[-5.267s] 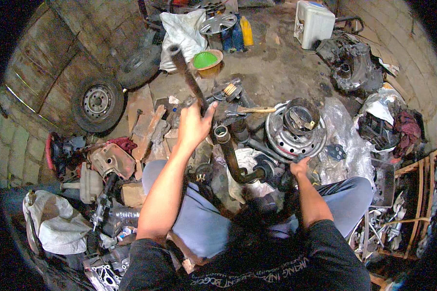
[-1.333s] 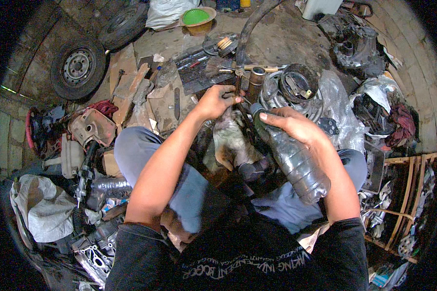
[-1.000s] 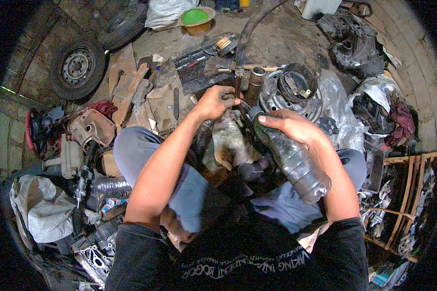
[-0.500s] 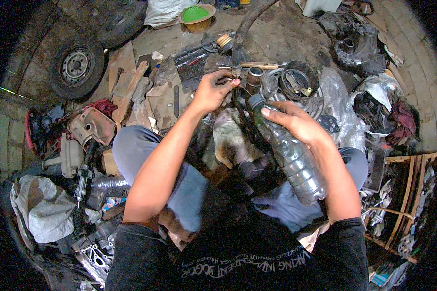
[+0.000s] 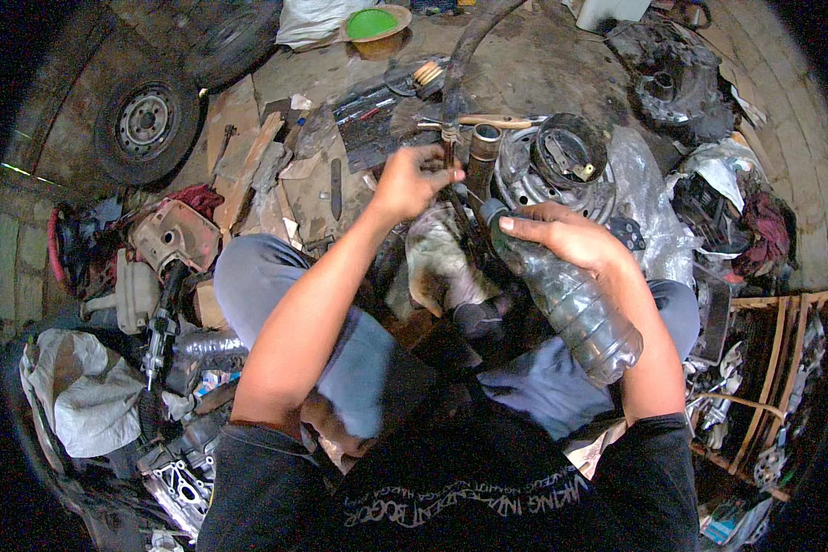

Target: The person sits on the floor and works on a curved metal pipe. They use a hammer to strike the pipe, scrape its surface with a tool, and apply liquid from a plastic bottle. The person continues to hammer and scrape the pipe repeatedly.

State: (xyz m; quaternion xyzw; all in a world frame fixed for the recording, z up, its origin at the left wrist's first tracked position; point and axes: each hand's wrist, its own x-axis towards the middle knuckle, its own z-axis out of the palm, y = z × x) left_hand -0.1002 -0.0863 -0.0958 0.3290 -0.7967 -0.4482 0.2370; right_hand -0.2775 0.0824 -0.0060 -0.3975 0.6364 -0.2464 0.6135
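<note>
My left hand (image 5: 408, 186) is closed, finger and thumb around a dark slender rod (image 5: 450, 155) below a curved dark hose (image 5: 474, 41); exactly what the fingertips grip is hard to make out. My right hand (image 5: 575, 241) grips a clear, grimy plastic bottle (image 5: 593, 331), tilted with its capped neck toward my left fingers, a thin line at its tip. An upright metal pipe (image 5: 485, 147) stands just behind. Below the hands lie a stained light cloth (image 5: 432, 253) and dark metal parts (image 5: 477, 320) between my legs. A steel wheel rim (image 5: 529, 193) bearing a round part (image 5: 561, 147) sits right.
Tyres (image 5: 147, 124) lean at back left; a green-lined bowl (image 5: 373, 28) and white container (image 5: 598, 11) are at the back. Scrap parts (image 5: 170, 239), a gearbox-like casting (image 5: 662, 83), plastic sheeting (image 5: 649, 198) and a wooden crate (image 5: 782, 386) surround me.
Five seconds ago my left hand held a raised pipe and my right was by the rim; later the bottle appears in my right hand. Over the last second, the bottle shifts slightly right.
</note>
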